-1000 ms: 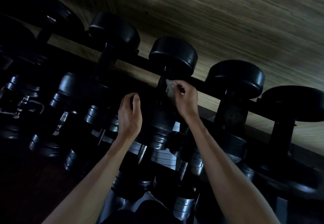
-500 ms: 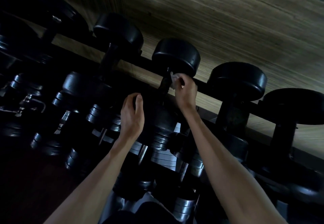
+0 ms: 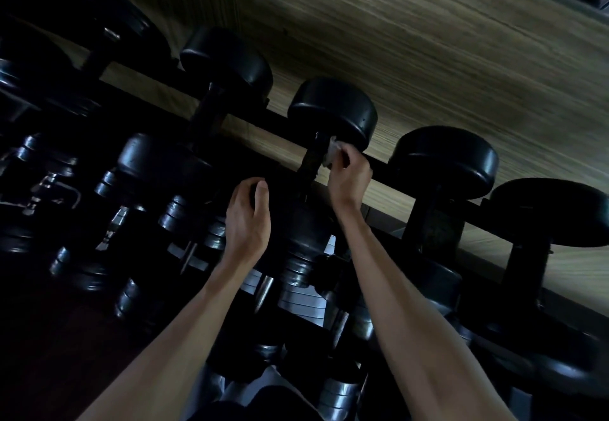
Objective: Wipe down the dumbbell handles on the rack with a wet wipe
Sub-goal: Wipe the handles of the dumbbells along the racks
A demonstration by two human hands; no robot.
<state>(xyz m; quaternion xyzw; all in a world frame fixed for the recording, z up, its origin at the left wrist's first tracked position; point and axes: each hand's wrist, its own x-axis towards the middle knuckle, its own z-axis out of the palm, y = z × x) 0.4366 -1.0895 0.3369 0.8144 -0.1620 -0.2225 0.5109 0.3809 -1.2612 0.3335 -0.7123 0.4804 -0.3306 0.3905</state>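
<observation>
Dumbbell handles on the dark metal rack [image 3: 283, 122] are showing as short black bars between round black rubber heads, and the middle black dumbbell [image 3: 333, 114] of the upper row is serving as the landmark. Its dark handle [image 3: 309, 163] is running down and to the left from its far round head. The right hand [image 3: 349, 180] is reaching up just beneath that head, its fingers [image 3: 344, 153] pinching a small crumpled white wet wipe [image 3: 331, 153] and pressing it against the upper end of the handle. The left hand [image 3: 247, 219] is sitting below and left of the handle, its fingers curling over the near, lower head of the same dumbbell, which is lying in deep shadow; how firmly they are gripping it cannot be told. To the right of the landmark dumbbell, two more black round-headed dumbbells [image 3: 445, 157] are resting on the same rail, and to its left another black dumbbell [image 3: 227, 58] is sitting. Below it, lower rows of smaller chrome-ended dumbbells [image 3: 184, 213] are lying in dim light. Behind the landmark dumbbell, a pale wood-grain floor [image 3: 428, 41] is stretching away.
</observation>
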